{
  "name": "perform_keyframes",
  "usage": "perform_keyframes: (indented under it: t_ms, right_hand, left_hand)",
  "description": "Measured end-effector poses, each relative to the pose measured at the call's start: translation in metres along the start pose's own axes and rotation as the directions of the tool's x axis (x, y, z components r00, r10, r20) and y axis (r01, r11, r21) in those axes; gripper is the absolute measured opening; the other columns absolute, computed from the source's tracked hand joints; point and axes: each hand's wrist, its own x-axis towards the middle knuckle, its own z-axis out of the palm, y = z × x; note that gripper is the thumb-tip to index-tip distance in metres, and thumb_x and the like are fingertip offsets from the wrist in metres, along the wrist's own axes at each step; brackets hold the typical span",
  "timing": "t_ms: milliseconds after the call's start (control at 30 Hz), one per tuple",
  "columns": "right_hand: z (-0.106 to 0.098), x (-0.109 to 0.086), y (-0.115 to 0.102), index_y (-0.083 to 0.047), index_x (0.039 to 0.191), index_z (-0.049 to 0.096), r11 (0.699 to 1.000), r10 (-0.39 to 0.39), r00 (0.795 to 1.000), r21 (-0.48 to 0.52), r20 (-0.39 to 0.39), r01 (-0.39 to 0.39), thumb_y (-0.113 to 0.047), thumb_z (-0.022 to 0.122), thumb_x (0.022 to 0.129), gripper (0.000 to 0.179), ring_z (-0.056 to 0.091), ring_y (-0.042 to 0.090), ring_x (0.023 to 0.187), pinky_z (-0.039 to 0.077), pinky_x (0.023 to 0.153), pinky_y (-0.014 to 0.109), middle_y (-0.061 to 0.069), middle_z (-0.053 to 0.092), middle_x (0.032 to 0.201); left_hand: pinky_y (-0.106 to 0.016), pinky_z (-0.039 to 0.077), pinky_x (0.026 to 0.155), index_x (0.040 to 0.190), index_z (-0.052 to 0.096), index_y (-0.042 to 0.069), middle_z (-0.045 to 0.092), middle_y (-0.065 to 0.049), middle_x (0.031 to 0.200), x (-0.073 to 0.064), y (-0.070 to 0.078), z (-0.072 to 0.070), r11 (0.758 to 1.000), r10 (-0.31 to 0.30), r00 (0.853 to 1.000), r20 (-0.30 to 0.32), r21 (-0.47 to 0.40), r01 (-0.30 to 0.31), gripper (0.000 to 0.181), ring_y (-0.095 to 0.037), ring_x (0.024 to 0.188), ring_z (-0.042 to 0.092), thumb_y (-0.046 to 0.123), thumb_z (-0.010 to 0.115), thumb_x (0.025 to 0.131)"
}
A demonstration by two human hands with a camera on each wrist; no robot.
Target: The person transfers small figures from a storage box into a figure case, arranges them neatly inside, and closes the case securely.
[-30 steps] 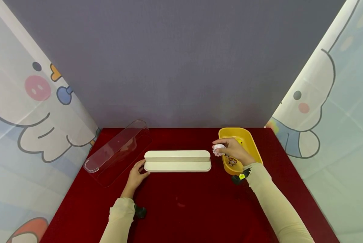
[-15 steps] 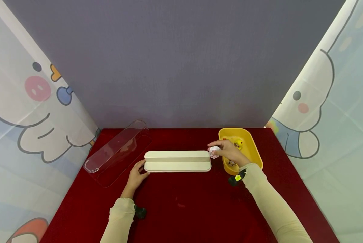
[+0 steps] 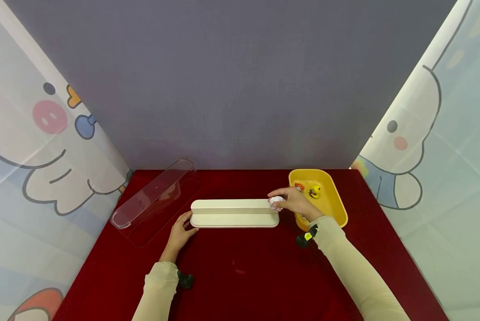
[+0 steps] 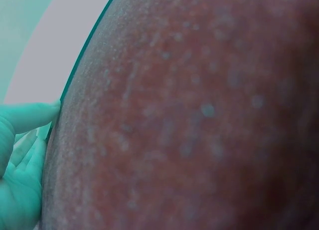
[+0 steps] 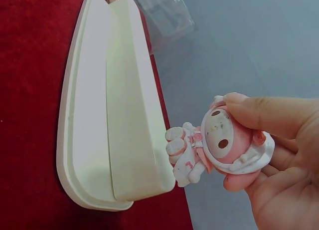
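My right hand [image 3: 298, 203] pinches a pink-and-white rabbit-eared figurine [image 5: 229, 140] between thumb and fingers. The toy's head and body lie sideways in the right wrist view, its feet pointing at the base. A long cream two-step display base [image 3: 233, 220] lies in the middle of the table, and the figurine overlaps its right end in the head view. At the opposite end, my left hand [image 3: 179, 234] holds the base, thumb by the front corner and fingers round the left side. The left wrist view shows that thumb [image 4: 37, 115] against the pale edge.
A yellow tray [image 3: 338, 200] stands right of the base, with a yellow figurine [image 3: 315, 191] and an orange-topped one [image 3: 299, 187] inside. A clear plastic cover [image 3: 151, 200] lies slanted at the left. Dark red cloth [image 3: 240, 272] covers the table; a grey wall [image 3: 240, 89] rises behind.
My right hand has carried the figurine leftward from beside the yellow tray to the base's right end. More of the tray's contents now show. My left hand stays put.
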Motion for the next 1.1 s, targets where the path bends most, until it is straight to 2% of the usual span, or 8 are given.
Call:
perform_keyframes:
  t_ms: [133, 333, 500, 567, 633, 933, 1000, 1100]
  right_hand:
    - [0.004, 0.003, -0.003, 0.003, 0.114, 0.066, 1.000, 0.006, 1.000, 0.001, 0.014, -0.006, 0.000, 0.068, 0.084, 0.031, 0.058, 0.015, 0.086, 0.054, 0.073, 0.019, 0.016, 0.067, 0.108]
    - [0.011, 0.007, -0.005, 0.011, 0.114, 0.062, 0.999, -0.042, 0.998, 0.030, 0.049, 0.041, 0.002, 0.067, 0.084, 0.033, 0.060, 0.017, 0.086, 0.053, 0.070, 0.017, 0.022, 0.066, 0.107]
    - [0.017, 0.014, 0.001, 0.012, 0.113, 0.062, 0.997, -0.068, 0.995, 0.042, 0.071, 0.065, 0.003, 0.068, 0.083, 0.032, 0.060, 0.018, 0.086, 0.053, 0.069, 0.017, 0.024, 0.066, 0.106]
    - [0.020, 0.015, 0.002, 0.012, 0.113, 0.062, 0.996, -0.076, 0.995, 0.042, 0.070, 0.074, 0.001, 0.069, 0.083, 0.033, 0.060, 0.013, 0.084, 0.053, 0.068, 0.016, 0.022, 0.067, 0.105]
    - [0.022, 0.016, 0.000, 0.010, 0.113, 0.063, 0.996, -0.079, 0.995, 0.034, 0.067, 0.077, -0.002, 0.071, 0.082, 0.034, 0.059, 0.010, 0.082, 0.052, 0.067, 0.016, 0.020, 0.067, 0.104]
    - [0.035, 0.021, -0.006, 0.013, 0.110, 0.063, 0.991, -0.125, 0.989, 0.050, 0.076, 0.122, 0.002, 0.071, 0.081, 0.032, 0.059, 0.009, 0.078, 0.053, 0.064, 0.016, 0.020, 0.068, 0.100]
    - [0.038, 0.022, -0.008, 0.013, 0.109, 0.063, 0.992, -0.122, 0.989, 0.050, 0.080, 0.118, 0.003, 0.071, 0.080, 0.032, 0.059, 0.010, 0.079, 0.053, 0.065, 0.016, 0.021, 0.068, 0.100]
    - [0.042, 0.024, -0.008, 0.012, 0.110, 0.064, 0.993, -0.115, 0.990, 0.037, 0.083, 0.112, 0.002, 0.071, 0.080, 0.032, 0.058, 0.013, 0.080, 0.051, 0.065, 0.015, 0.022, 0.068, 0.102]
  left_hand:
    - [-0.045, 0.039, 0.106, 0.139, 0.039, -0.008, 0.036, -0.027, 0.141, 0.000, 0.000, 0.000, 1.000, 0.005, 1.000, -0.005, -0.003, -0.005, 0.070, -0.041, 0.130, 0.037, -0.009, 0.071, 0.077]
    - [-0.046, 0.039, 0.106, 0.138, 0.037, -0.011, 0.035, -0.029, 0.140, -0.001, 0.003, 0.000, 1.000, 0.010, 1.000, 0.001, 0.002, -0.010, 0.069, -0.044, 0.129, 0.037, -0.008, 0.071, 0.078]
    - [-0.049, 0.038, 0.105, 0.136, 0.036, -0.015, 0.034, -0.033, 0.139, -0.008, 0.025, -0.003, 1.000, 0.004, 1.000, 0.014, 0.003, -0.004, 0.066, -0.047, 0.129, 0.035, -0.011, 0.069, 0.078]
    - [-0.050, 0.038, 0.105, 0.136, 0.037, -0.016, 0.035, -0.033, 0.139, -0.012, 0.036, -0.004, 1.000, 0.002, 1.000, 0.011, -0.012, -0.002, 0.065, -0.047, 0.128, 0.036, -0.013, 0.068, 0.078]
    - [-0.050, 0.038, 0.105, 0.135, 0.037, -0.016, 0.035, -0.033, 0.138, -0.013, 0.039, -0.004, 1.000, 0.013, 1.000, 0.006, -0.013, -0.013, 0.065, -0.047, 0.128, 0.036, -0.014, 0.067, 0.078]
    - [-0.049, 0.039, 0.105, 0.136, 0.037, -0.015, 0.035, -0.033, 0.139, -0.012, 0.037, -0.004, 1.000, 0.017, 1.000, 0.009, -0.011, -0.017, 0.066, -0.047, 0.128, 0.036, -0.014, 0.067, 0.078]
    - [-0.050, 0.039, 0.104, 0.135, 0.036, -0.016, 0.035, -0.034, 0.138, -0.011, 0.034, -0.004, 1.000, 0.026, 1.000, 0.011, -0.011, -0.025, 0.066, -0.048, 0.127, 0.036, -0.014, 0.067, 0.077]
    - [-0.049, 0.039, 0.104, 0.136, 0.037, -0.014, 0.035, -0.032, 0.139, -0.006, 0.019, -0.002, 0.999, 0.025, 1.000, 0.008, -0.020, -0.025, 0.067, -0.047, 0.128, 0.036, -0.013, 0.069, 0.077]
